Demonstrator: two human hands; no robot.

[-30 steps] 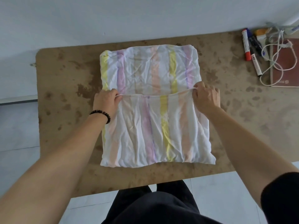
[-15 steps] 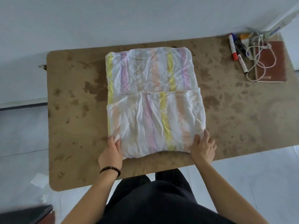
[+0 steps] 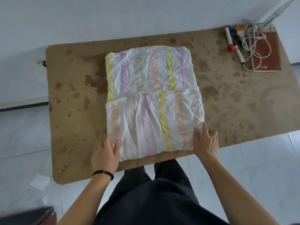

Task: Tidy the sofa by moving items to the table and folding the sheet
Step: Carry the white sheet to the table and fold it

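Note:
A white sheet (image 3: 152, 101) with pastel yellow, pink and orange stripes lies folded on the stained brown table (image 3: 73, 88), its near half doubled over the far half. My left hand (image 3: 105, 153) is at the sheet's near left corner, thumb on top of the cloth. At the near right corner, my right hand (image 3: 206, 142) has its thumb on the cloth and its fingers spread along the edge. Both hands seem to pinch the near fold.
Several markers (image 3: 229, 38), a brown notebook (image 3: 267, 52) and a white cable (image 3: 254, 51) lie at the table's far right corner. A scrap of white paper (image 3: 39, 181) is on the tiled floor to the left. My dark trousers touch the table's near edge.
One second ago both hands held the folded-over edge at the sheet's middle. They let it go and drew back to the near corners, where they stay.

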